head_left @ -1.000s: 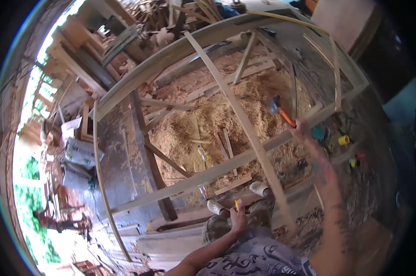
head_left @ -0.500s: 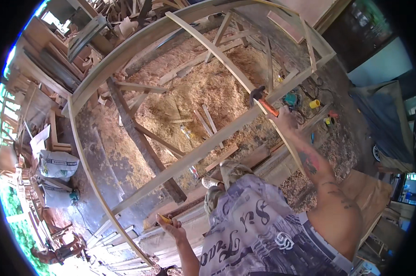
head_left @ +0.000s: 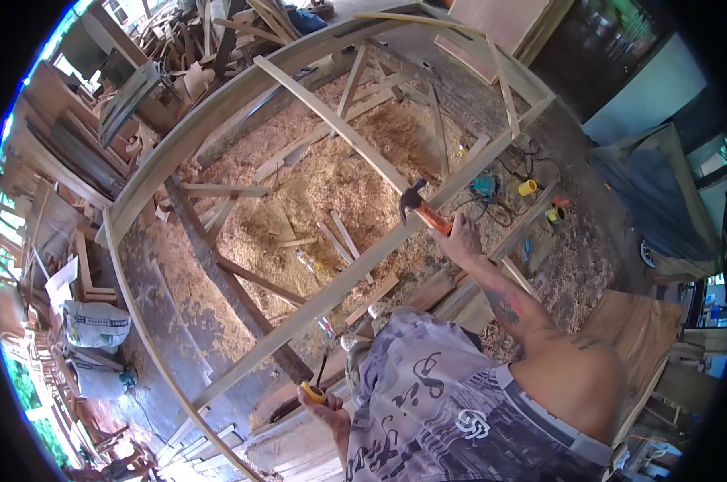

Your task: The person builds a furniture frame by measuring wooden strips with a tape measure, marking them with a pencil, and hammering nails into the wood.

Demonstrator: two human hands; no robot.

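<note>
My right hand (head_left: pixel 463 243) is wrapped round the orange handle of a claw hammer (head_left: pixel 432 218). The dark hammer head lies over the spot where a thin wooden strip (head_left: pixel 331 120) meets a long straight wooden rail (head_left: pixel 371 255). In my left hand (head_left: pixel 331 414) is a screwdriver (head_left: pixel 313 393) with a yellow handle, its dark shaft pointing up and away from me. This hand is low in the view, close to the near end of a dark wooden beam (head_left: pixel 247 307). Strip and rail belong to a large curved wooden frame (head_left: pixel 219 114).
Wood shavings (head_left: pixel 299 201) and loose sticks cover the floor inside the frame. To the right lie a teal power tool (head_left: pixel 484 186) with its cord and a yellow cup-like object (head_left: pixel 527 187). White sacks (head_left: pixel 97 325) stand at the left; scrap wood is heaped at the far left.
My right hand and the hammer have shifted left and nearer to me. The left hand has turned, so the screwdriver's shaft now shows. The whole view has shifted slightly.
</note>
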